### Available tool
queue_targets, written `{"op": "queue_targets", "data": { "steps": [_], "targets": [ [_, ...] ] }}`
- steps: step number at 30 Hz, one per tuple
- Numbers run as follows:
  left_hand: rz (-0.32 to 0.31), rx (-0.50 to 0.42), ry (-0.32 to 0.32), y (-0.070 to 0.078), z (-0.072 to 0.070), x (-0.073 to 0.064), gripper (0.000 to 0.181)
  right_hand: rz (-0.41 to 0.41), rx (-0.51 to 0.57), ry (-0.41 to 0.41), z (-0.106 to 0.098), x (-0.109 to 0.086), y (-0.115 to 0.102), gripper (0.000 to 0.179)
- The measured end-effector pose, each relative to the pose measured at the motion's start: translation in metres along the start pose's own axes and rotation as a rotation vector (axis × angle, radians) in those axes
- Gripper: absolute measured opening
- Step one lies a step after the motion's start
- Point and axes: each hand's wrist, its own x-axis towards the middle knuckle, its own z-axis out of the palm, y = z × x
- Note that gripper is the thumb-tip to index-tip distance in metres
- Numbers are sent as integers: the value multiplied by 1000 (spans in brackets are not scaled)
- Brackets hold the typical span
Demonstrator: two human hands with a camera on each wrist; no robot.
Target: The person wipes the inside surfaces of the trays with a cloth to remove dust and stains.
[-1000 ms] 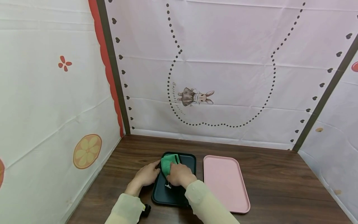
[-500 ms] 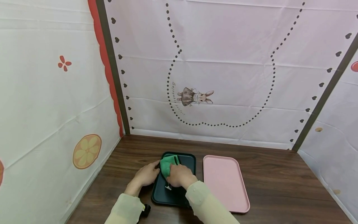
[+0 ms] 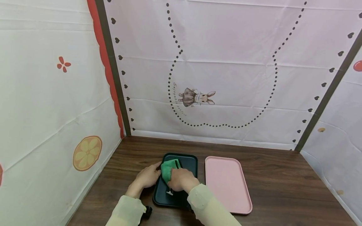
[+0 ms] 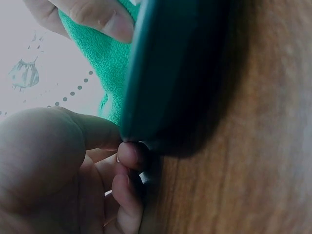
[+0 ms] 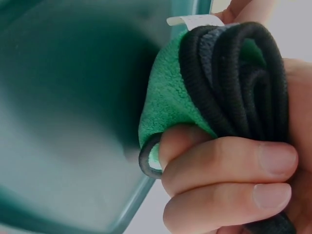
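Note:
A folded green microfiber cloth (image 3: 168, 168) with dark edging lies against the dark green tray (image 3: 190, 162) in the head view. My right hand (image 3: 182, 179) grips the cloth; in the right wrist view its fingers curl round the bunched folds (image 5: 234, 83), and a white tag (image 5: 197, 21) sticks out. At the tray's left edge, my left hand (image 3: 149, 176) holds the rim. The left wrist view has the left thumb (image 4: 100, 132) on the rim and fingertips (image 4: 130, 155) tucked under the tray's corner.
A pink tray (image 3: 227, 185) lies right of the dark green one on the brown wooden table (image 3: 282, 185). Printed fabric walls (image 3: 226, 78) enclose the table at the back and sides. Something small and black (image 3: 147, 212) shows by the left sleeve.
My right hand and the cloth have slid slightly toward me over the dark green tray. The left hand keeps its hold on the rim.

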Motion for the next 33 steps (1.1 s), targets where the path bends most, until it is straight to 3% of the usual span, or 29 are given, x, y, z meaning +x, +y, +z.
{"op": "queue_targets", "data": {
  "steps": [11,25,33],
  "targets": [
    [4,22,5,-1,-1,0,50,-12,-22,-22,0,-8,-3,48],
    [6,4,2,-2,0,1,50,-54,10,-48,-2,-17,-1,20],
    [-2,14,3,-2,0,2,50,-58,5,-59,-3,-18,0,34]
  ]
}}
